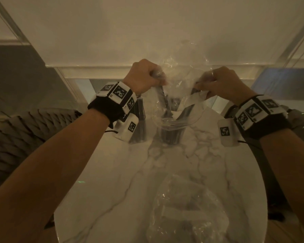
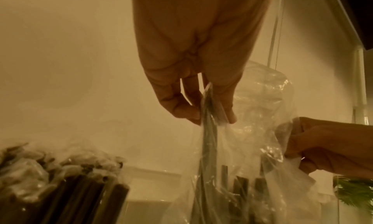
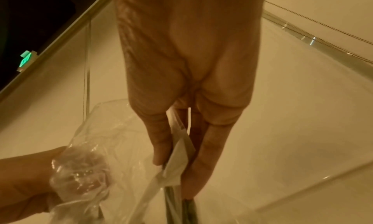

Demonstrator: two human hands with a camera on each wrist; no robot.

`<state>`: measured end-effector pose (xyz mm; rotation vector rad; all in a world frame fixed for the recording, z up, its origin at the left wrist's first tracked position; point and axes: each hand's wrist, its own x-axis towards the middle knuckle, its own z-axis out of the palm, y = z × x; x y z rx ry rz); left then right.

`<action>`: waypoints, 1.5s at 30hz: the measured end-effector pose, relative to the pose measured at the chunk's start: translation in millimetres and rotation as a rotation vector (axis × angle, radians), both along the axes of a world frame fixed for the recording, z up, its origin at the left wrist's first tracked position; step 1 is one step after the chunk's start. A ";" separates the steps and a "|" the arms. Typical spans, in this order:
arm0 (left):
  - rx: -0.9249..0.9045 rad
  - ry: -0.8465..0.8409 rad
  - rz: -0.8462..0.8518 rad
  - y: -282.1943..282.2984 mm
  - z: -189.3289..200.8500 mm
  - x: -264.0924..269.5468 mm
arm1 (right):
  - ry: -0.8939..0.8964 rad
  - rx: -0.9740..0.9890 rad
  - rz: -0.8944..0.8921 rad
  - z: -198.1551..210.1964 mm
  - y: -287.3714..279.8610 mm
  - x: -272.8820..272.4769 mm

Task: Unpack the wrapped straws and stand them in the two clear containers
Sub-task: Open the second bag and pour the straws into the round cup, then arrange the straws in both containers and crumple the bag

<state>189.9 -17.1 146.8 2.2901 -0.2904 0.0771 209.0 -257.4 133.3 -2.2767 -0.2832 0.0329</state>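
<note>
Gripping one clear plastic wrapper point(image 1: 175, 92) from both sides, the left hand point(image 1: 144, 77) and right hand point(image 1: 225, 83) hold it raised above the marble desk point(image 1: 112, 181), each with fingers curled and pinching the film together with dark straws point(image 1: 162, 97) inside it. How many straws each hand holds cannot be counted through the crinkled, glaring plastic. Two clear containers stand below: one point(image 1: 170, 134) directly under the wrapper with dark straws standing in it, another point(image 1: 139, 123) mostly hidden behind the left wrist band. A second, crumpled wrapper point(image 1: 186, 211) lies blurred on the near desk, its contents unreadable.
</note>
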 end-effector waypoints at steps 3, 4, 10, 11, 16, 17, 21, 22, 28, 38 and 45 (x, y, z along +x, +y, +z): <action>0.060 -0.017 0.007 1.3 1.7 -0.8 | 0.039 -0.028 0.040 2.6 0.7 -1.6; 0.073 -0.033 0.012 2.2 2.3 -0.7 | 0.055 -0.052 0.054 3.0 -0.4 -1.7; 0.157 0.003 -0.020 12.6 14.1 -4.3 | 0.095 -0.078 0.068 15.8 -15.1 -6.4; 0.217 0.043 -0.058 14.4 17.9 -4.7 | 0.073 -0.096 0.088 20.2 -16.7 -7.9; 0.212 0.049 -0.085 25.0 36.1 -9.5 | -0.026 -0.155 0.090 45.2 -17.7 -16.6; 0.185 0.024 -0.069 26.2 40.2 -11.2 | -0.054 -0.171 0.088 50.7 -16.5 -19.1; 0.113 -0.034 -0.002 29.5 51.3 -15.6 | -0.214 -0.226 0.066 69.8 -12.7 -28.2; 0.097 -0.036 0.011 30.2 53.3 -17.0 | -0.258 -0.240 0.050 74.5 -12.1 -30.1; -0.121 -0.307 0.117 25.2 67.5 -25.1 | -0.509 -0.180 -0.050 96.3 -1.0 -40.6; -0.348 -0.563 0.171 32.9 68.6 -91.2 | -0.573 0.222 0.103 88.9 23.9 -107.4; 0.001 0.188 0.250 69.4 -72.2 -167.6 | 0.147 0.011 0.208 -61.7 46.4 -165.1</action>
